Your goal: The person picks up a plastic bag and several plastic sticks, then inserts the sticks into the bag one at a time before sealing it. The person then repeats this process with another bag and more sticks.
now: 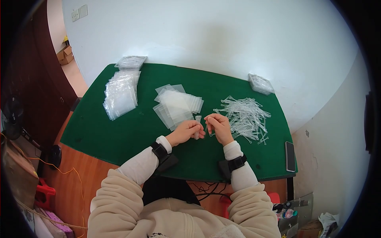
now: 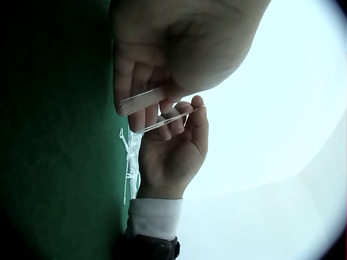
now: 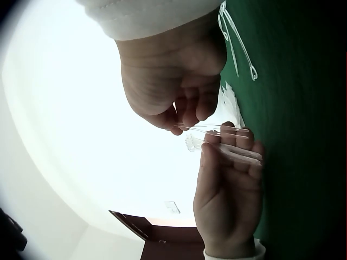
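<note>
My left hand [image 1: 185, 132] holds a small bundle of thin clear plastic sticks [image 2: 142, 101], thumb pressed over them against the fingers. Close on its right, my right hand [image 1: 219, 127] pinches the end of a thin clear stick [image 2: 172, 119] between thumb and fingertips. That stick reaches across to the left fingers. Beyond the right hand spreads a loose pile of clear plastic sticks [image 1: 244, 117] with small looped ends. Several flat clear plastic bags [image 1: 174, 104] lie overlapping just past the left hand.
On the green table [image 1: 131, 141], a fanned row of clear bags [image 1: 121, 95] lies at left. Clear packs stand by the wall, one back left [image 1: 131, 62], one back right [image 1: 261, 84]. A phone [image 1: 290, 156] lies at the right edge.
</note>
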Demonstrator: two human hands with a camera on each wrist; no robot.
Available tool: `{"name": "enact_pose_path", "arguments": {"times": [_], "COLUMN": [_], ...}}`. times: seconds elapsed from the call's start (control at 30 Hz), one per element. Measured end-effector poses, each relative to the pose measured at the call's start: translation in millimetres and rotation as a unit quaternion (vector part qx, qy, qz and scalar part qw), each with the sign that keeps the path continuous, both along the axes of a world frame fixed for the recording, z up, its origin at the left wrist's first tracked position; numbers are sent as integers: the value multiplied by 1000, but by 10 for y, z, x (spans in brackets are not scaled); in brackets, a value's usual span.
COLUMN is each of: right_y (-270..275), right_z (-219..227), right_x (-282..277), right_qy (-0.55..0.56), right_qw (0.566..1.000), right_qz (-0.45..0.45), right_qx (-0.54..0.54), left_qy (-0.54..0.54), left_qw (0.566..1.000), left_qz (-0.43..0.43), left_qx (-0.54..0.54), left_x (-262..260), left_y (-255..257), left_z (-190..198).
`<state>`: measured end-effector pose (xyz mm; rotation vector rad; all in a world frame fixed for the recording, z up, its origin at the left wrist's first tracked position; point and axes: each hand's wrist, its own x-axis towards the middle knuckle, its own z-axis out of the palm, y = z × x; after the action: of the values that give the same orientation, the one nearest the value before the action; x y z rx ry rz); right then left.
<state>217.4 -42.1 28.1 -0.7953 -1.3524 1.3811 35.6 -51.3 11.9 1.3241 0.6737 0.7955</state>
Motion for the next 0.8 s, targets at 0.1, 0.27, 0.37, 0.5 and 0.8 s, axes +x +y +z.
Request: {"name": "enact_pose_path", "arguments": {"times": [0.1, 0.27, 0.37, 0.5, 0.8], "right_y": [-12, -15, 9, 7, -5], "right_z": [-6, 9, -7, -10, -17], "right_x": [-26, -33, -29, -46, -83], "right_qy": [6, -9, 32, 46, 25], "right_qw": [1000, 999, 999, 999, 998], "right_qz": [-7, -21, -10, 5, -14], "right_qx": [6, 32, 18, 18, 48], "left_qy": [12, 8, 15, 22, 24], "left_qw": [1000, 999, 999, 998, 997], "left_qz": [-21, -33, -34, -40, -39], "left_qx": [17, 25, 37, 51, 59], "left_x": [-6, 8, -2, 1, -4], "left_y": [8, -39, -25, -28, -16], "left_z": [-7, 45, 32, 42, 15]}}
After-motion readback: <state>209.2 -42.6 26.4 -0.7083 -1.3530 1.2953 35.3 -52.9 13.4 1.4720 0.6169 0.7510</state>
